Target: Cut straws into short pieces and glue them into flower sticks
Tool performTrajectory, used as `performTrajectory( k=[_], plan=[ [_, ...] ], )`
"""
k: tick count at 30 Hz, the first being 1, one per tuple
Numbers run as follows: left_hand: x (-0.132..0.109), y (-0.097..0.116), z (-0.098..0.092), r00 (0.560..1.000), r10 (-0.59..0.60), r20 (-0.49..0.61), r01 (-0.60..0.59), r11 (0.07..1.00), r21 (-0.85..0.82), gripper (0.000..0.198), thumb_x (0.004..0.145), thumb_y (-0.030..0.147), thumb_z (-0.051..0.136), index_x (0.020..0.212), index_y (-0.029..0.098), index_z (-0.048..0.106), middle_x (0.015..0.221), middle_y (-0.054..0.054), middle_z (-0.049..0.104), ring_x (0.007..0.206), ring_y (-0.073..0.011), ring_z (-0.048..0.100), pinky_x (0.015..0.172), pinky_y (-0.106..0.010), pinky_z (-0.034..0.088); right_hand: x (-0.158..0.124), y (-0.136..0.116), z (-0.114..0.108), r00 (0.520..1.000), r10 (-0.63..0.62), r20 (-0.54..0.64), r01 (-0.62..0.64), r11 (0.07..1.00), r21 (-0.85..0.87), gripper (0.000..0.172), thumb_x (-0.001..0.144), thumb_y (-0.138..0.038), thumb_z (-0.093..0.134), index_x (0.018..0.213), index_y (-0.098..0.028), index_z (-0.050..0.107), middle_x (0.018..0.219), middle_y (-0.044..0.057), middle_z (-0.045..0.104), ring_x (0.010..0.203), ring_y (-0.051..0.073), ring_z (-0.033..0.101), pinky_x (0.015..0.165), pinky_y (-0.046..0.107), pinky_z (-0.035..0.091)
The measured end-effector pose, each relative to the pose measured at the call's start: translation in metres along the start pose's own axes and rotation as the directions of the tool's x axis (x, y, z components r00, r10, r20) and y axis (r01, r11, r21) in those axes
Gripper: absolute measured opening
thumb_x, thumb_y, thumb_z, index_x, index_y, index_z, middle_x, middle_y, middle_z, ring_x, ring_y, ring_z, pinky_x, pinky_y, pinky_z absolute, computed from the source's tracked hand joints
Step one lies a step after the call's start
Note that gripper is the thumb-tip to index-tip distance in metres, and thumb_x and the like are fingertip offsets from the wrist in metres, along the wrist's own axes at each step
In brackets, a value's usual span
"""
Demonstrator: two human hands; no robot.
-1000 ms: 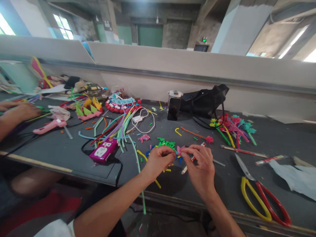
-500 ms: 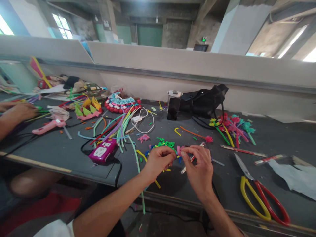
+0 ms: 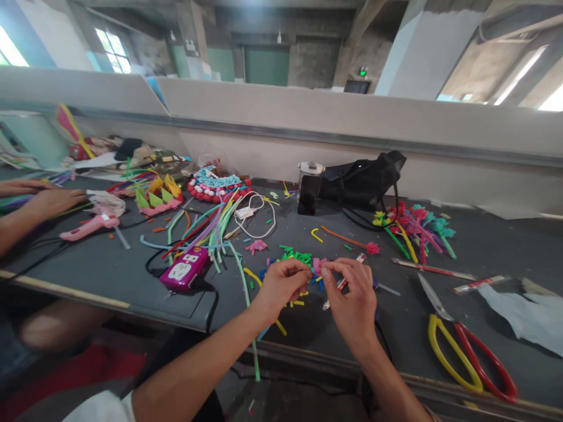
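Over the near middle of the table, my right hand [image 3: 354, 299] pinches a small pink pipe-cleaner flower [image 3: 318, 266] between thumb and fingers. My left hand [image 3: 285, 287] is beside it, thumb and fingertips pressed together; whatever is in that pinch is too small to make out. Beneath and behind the hands lies a scatter of short cut pieces, with green ones [image 3: 299, 256] at the back and yellow and blue ones partly hidden by my fingers. Another pink flower [image 3: 256, 246] rests behind my left hand.
Large scissors [image 3: 455, 346] lie at right, near finished fuzzy flowers [image 3: 424, 225]. A black bag [image 3: 363, 181] and phone [image 3: 309, 194] are at the back. Left are a purple power socket [image 3: 185, 269], long pipe cleaners [image 3: 215, 228], a pink glue gun [image 3: 88, 227] and another person's hands [image 3: 53, 199].
My hands stay close together around the pink flower, which has shifted very slightly left. At the left, the other person's hand has moved a little to the right.
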State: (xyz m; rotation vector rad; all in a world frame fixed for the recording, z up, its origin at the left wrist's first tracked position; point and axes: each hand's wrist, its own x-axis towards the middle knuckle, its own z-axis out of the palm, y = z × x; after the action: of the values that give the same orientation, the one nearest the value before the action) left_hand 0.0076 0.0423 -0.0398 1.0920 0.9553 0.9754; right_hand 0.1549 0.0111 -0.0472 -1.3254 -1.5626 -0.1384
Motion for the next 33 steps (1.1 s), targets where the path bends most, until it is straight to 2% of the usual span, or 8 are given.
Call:
performTrajectory(
  k=[4,11,16,22,26,33],
  plan=[
    [0.001,0.002,-0.004,1.000,0.008,0.027,-0.006,0.997,-0.072,0.021,0.072,0.034,0.069,0.069,0.015,0.062,0.050,0.005,0.050,0.039,-0.0040,0.036,0.038,-0.019,0.020,0.003,0.002,-0.007,0.998,-0.059,-0.027,0.059,0.998,0.029,0.017,0.090,-0.024,0.058,0.105,-0.023,0.066,0.096,0.005,0.067,0.095,0.021,0.057,0.088,0.041,0.045],
    [0.002,0.004,-0.009,0.988,-0.120,0.094,0.139,0.966,-0.217,0.017,0.068,0.029,0.070,0.070,0.015,0.061,0.051,0.005,0.048,0.037,-0.0032,0.034,0.037,-0.019,0.019,0.004,0.005,-0.013,0.995,-0.094,-0.044,0.094,0.996,-0.007,0.015,0.088,-0.022,0.062,0.101,-0.024,0.068,0.093,0.005,0.065,0.092,0.021,0.058,0.085,0.040,0.046],
    [0.003,0.001,-0.007,0.983,-0.136,0.121,0.160,0.962,-0.221,0.017,0.067,0.029,0.071,0.071,0.015,0.062,0.051,0.005,0.047,0.037,-0.0028,0.032,0.037,-0.019,0.017,0.004,0.002,-0.012,0.988,-0.157,0.000,0.157,0.987,0.017,0.023,0.086,-0.021,0.064,0.108,-0.025,0.066,0.098,0.005,0.064,0.093,0.021,0.056,0.085,0.040,0.046],
    [0.001,-0.003,-0.002,0.990,-0.110,0.082,0.126,0.969,-0.212,0.019,0.066,0.031,0.070,0.073,0.014,0.062,0.051,0.005,0.048,0.039,-0.0038,0.034,0.037,-0.018,0.019,0.010,0.001,-0.009,0.981,-0.175,0.089,0.175,0.985,0.010,0.034,0.084,-0.019,0.060,0.118,-0.023,0.061,0.108,0.007,0.062,0.101,0.023,0.056,0.091,0.044,0.044],
    [-0.001,0.001,-0.001,0.995,-0.092,0.030,0.096,0.977,-0.192,0.019,0.070,0.032,0.068,0.070,0.014,0.062,0.052,0.004,0.048,0.040,-0.0033,0.034,0.037,-0.018,0.019,0.011,0.002,-0.004,0.988,-0.147,0.050,0.146,0.989,0.030,0.028,0.085,-0.019,0.058,0.112,-0.022,0.064,0.104,0.007,0.064,0.099,0.023,0.057,0.089,0.044,0.045],
    [-0.002,0.000,-0.001,0.999,0.019,-0.048,-0.024,0.995,-0.101,0.021,0.072,0.034,0.069,0.073,0.015,0.059,0.053,0.005,0.052,0.041,-0.0048,0.038,0.040,-0.018,0.024,0.013,-0.003,0.004,0.992,-0.126,-0.019,0.127,0.990,0.064,0.019,0.084,-0.022,0.065,0.103,-0.022,0.068,0.098,0.006,0.065,0.094,0.021,0.058,0.087,0.040,0.044]
  ],
)
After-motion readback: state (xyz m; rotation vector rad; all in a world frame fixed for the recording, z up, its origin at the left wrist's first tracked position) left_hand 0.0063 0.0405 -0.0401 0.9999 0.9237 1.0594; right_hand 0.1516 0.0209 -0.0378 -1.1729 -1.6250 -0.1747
